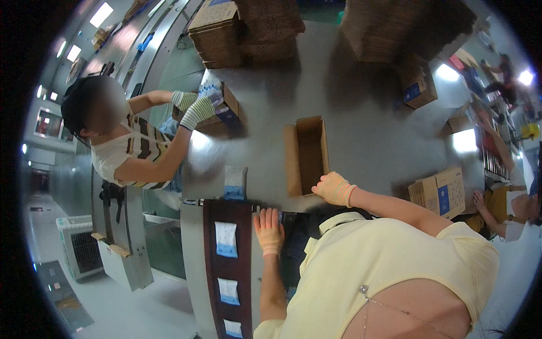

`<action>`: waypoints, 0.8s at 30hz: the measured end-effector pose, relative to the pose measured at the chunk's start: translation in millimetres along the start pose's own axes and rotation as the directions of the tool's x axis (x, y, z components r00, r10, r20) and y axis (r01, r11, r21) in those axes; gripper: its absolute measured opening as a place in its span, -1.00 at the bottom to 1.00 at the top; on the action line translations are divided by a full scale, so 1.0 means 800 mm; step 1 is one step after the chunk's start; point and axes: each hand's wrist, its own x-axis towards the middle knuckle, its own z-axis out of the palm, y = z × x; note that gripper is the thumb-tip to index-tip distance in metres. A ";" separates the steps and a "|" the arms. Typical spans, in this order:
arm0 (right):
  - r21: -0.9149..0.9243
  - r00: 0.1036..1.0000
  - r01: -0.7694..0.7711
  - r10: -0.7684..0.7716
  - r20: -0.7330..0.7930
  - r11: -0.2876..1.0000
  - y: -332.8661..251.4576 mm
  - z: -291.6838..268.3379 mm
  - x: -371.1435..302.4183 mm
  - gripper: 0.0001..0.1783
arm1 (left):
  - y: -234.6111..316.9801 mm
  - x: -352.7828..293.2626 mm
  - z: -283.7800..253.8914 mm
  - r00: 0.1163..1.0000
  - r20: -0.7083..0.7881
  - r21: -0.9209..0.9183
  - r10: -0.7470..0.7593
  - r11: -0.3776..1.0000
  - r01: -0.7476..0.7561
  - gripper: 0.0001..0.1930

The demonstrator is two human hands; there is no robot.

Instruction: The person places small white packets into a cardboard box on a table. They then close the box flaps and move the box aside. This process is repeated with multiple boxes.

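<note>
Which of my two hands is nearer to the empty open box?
Right. Your right hand touches the near right corner of the empty open box; your left hand is beside the conveyor belt, apart from the box.

The left hand (269, 234) is flattened, fingers (269, 218) straight; the right hand (335, 190), forearm (395, 209) angled inward, seems loosely curled.

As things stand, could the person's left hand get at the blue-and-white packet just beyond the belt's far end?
Likely yes: the left hand looks empty, beside the far end of the belt; the packet lies ahead and to its left, with nothing visible blocking the way.
</note>
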 end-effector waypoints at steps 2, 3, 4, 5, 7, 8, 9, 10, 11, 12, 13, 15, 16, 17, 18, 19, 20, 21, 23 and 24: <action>-0.001 1.000 0.018 -0.018 -0.007 1.000 0.000 -0.006 0.000 -0.84 | 0.000 0.000 0.002 1.000 -0.008 -0.013 -0.024 1.000 0.024 -0.36; -0.011 1.000 0.029 -0.029 -0.012 1.000 0.000 -0.007 0.001 -0.84 | 0.000 -0.002 0.008 0.999 -0.029 -0.020 -0.040 0.999 0.040 -0.36; -0.017 0.999 0.037 -0.038 -0.017 0.999 0.001 -0.005 0.001 -0.84 | 0.000 -0.003 0.011 0.997 -0.047 -0.025 -0.053 0.998 0.052 -0.37; -0.024 0.999 0.047 -0.047 -0.022 0.999 0.000 -0.005 0.003 -0.85 | 0.002 -0.006 0.014 0.995 -0.054 -0.043 -0.083 0.996 0.081 -0.35; -0.048 0.999 0.024 -0.023 0.038 0.999 0.000 -0.007 0.006 -0.85 | 0.013 -0.004 -0.005 0.982 -0.105 -0.190 -0.158 0.972 0.136 -0.37; -0.051 0.999 0.023 -0.021 0.046 0.998 -0.001 -0.007 0.006 -0.84 | 0.010 -0.015 -0.016 0.969 -0.125 -0.231 -0.213 0.956 0.180 -0.39; -0.056 0.999 0.019 -0.016 0.051 0.998 -0.002 -0.011 0.006 -0.84 | 0.000 -0.026 -0.029 0.953 -0.147 -0.273 -0.267 0.937 0.220 -0.42; -0.061 0.998 0.019 -0.016 0.062 0.998 -0.003 -0.015 0.007 -0.84 | -0.015 -0.041 -0.038 0.933 -0.168 -0.315 -0.319 0.914 0.256 -0.44; -0.060 0.998 0.029 -0.026 0.050 0.998 -0.005 -0.017 0.007 -0.84 | -0.040 -0.067 -0.046 0.915 -0.223 -0.264 -0.335 0.925 0.274 -0.46; -0.061 0.999 0.033 -0.031 0.036 0.998 -0.005 -0.018 0.008 -0.83 | -0.066 -0.095 -0.055 0.888 -0.233 -0.237 -0.396 0.909 0.343 -0.48; -0.058 0.999 0.031 -0.030 0.016 0.998 -0.004 -0.019 0.009 -0.83 | -0.096 -0.131 -0.065 0.839 -0.244 -0.157 -0.485 0.874 0.460 -0.52; -0.052 1.000 0.026 -0.025 0.007 0.998 -0.006 -0.023 0.013 -0.83 | -0.142 -0.191 -0.103 0.674 -0.228 -0.069 -0.702 0.702 0.708 -0.60; -0.059 1.000 0.027 -0.026 0.006 0.998 -0.009 -0.029 0.016 -0.83 | -0.175 -0.230 -0.118 0.603 -0.103 -0.003 -0.791 0.606 0.795 -0.62; -0.066 1.000 0.015 -0.015 0.007 0.998 -0.010 -0.032 0.018 -0.83 | -0.190 -0.250 -0.137 0.481 0.088 0.103 -0.872 0.488 0.867 -0.58; -0.064 1.000 0.022 -0.022 0.001 0.998 -0.014 -0.035 0.020 -0.84 | -0.206 -0.286 -0.136 0.388 0.153 0.240 -0.909 0.415 0.878 -0.52; -0.058 1.000 0.016 -0.016 -0.001 0.998 -0.017 -0.033 0.021 -0.84 | -0.204 -0.288 -0.146 0.284 0.259 0.305 -0.923 0.357 0.883 -0.42; -0.050 1.000 0.007 -0.007 -0.003 0.999 -0.018 -0.032 0.021 -0.84 | -0.201 -0.287 -0.139 0.288 0.276 0.333 -0.917 0.373 0.866 -0.41; -0.041 1.000 0.008 -0.008 -0.002 0.999 -0.021 -0.030 0.020 -0.84 | -0.196 -0.286 -0.134 0.290 0.292 0.366 -0.911 0.387 0.846 -0.40; -0.020 1.000 -0.015 0.015 0.004 1.000 -0.021 -0.028 0.014 -0.84 | -0.198 -0.255 -0.134 0.393 0.335 0.415 -0.856 0.508 0.755 -0.49; -0.004 0.999 -0.029 0.029 0.031 1.000 -0.019 -0.026 0.008 -0.83 | -0.202 -0.236 -0.135 0.441 0.400 0.342 -0.803 0.577 0.742 -0.58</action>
